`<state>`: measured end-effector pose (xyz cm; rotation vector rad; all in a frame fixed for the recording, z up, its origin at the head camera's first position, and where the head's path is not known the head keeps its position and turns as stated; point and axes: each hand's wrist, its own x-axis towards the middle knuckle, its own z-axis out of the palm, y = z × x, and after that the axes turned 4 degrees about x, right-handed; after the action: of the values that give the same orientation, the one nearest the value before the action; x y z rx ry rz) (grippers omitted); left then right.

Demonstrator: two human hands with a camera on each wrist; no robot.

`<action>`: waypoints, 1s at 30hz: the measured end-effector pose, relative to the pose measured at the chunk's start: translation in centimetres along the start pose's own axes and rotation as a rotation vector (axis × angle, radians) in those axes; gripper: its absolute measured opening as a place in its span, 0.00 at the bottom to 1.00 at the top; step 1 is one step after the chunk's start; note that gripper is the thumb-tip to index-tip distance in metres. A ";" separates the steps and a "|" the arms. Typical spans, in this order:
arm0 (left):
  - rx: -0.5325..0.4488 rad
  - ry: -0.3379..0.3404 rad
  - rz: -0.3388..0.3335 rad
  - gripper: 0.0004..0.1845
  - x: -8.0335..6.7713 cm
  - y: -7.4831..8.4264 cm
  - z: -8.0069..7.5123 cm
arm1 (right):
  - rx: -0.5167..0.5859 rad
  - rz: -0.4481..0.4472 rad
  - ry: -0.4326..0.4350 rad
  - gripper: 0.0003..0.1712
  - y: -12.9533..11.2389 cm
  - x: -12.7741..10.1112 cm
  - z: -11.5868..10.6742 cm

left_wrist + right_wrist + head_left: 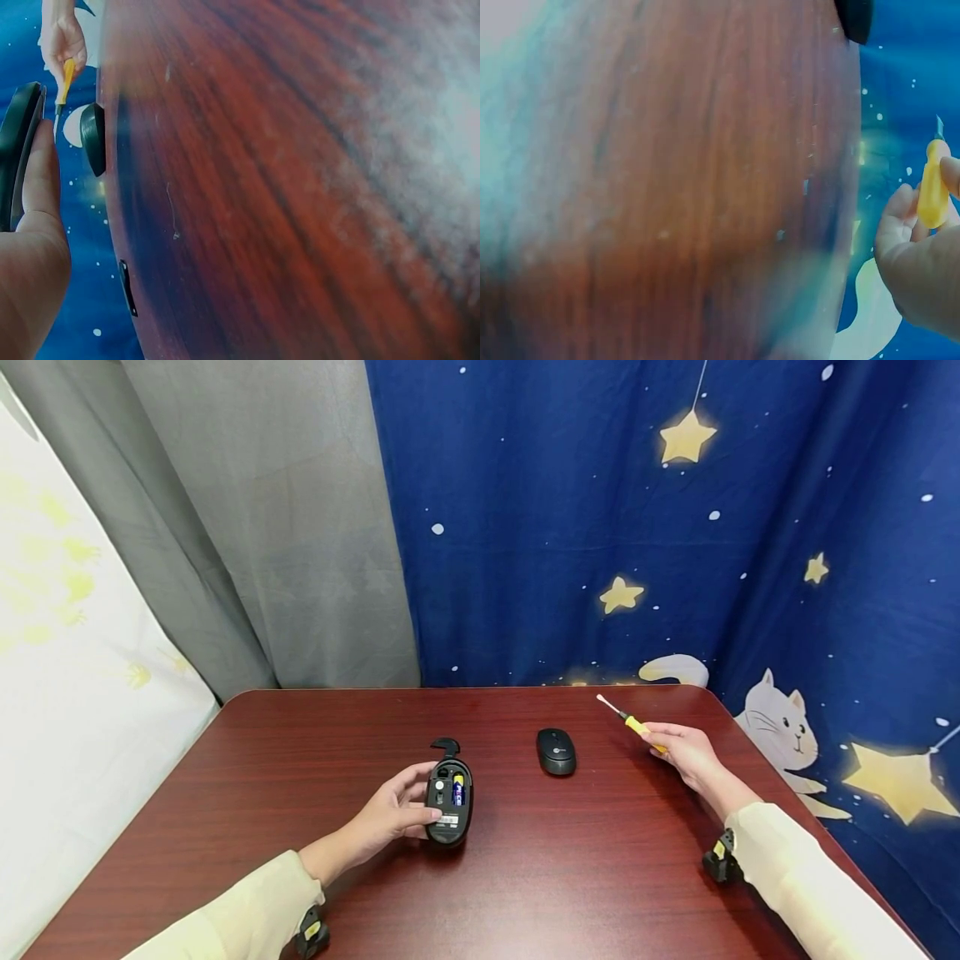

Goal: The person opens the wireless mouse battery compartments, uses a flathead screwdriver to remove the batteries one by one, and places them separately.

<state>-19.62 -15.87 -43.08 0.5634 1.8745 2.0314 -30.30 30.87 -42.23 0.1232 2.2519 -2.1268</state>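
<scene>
While the left hand (pixel 393 814) grips an upturned black mouse (pixel 449 800) at lower centre of the head view, we see its fingers (pixel 415 774) curled round the mouse's left edge and the thumb pressed against its lower side. The mouse rests on the dark red tabletop (pixel 570 877), its underside open, a battery (pixel 458 790) showing in the compartment. Just above it lies a small black hooked cover (pixel 446 746), apart from the mouse.

We note the right hand (pixel 686 752) at right of centre, pinching a yellow-handled screwdriver (pixel 630 722) between thumb and curled fingers; the tip points up-left, raised off the tabletop. In the right wrist view we see the same yellow handle (pixel 933 187) at the right edge, held in the fingers (pixel 897 217).

Between the two hands a second black mouse (pixel 557 751) sits upright on the tabletop, touched by neither hand. In the left wrist view it shows as a dark shape (pixel 94 139) at upper left, with the held mouse (pixel 19 150) at the left edge.

Behind the tabletop we see a blue star-and-cat curtain (pixel 675 527) and a grey curtain (pixel 262 527).
</scene>
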 end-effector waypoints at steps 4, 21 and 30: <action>-0.002 0.000 0.001 0.38 0.0 0.0 0.0 | 0.057 -0.006 -0.045 0.20 -0.6 0.0 0.0; -0.004 0.001 -0.007 0.38 0.0 -0.1 -0.1 | 0.299 -0.065 -0.145 0.10 -3.7 -0.4 2.3; -0.006 0.006 -0.012 0.38 0.0 -0.2 -0.1 | 0.462 -0.082 -0.244 0.13 -4.9 -0.7 3.9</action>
<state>-19.70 -15.92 -43.31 0.5434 1.8698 2.0324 -30.09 26.73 -37.53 -0.2077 1.6346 -2.5069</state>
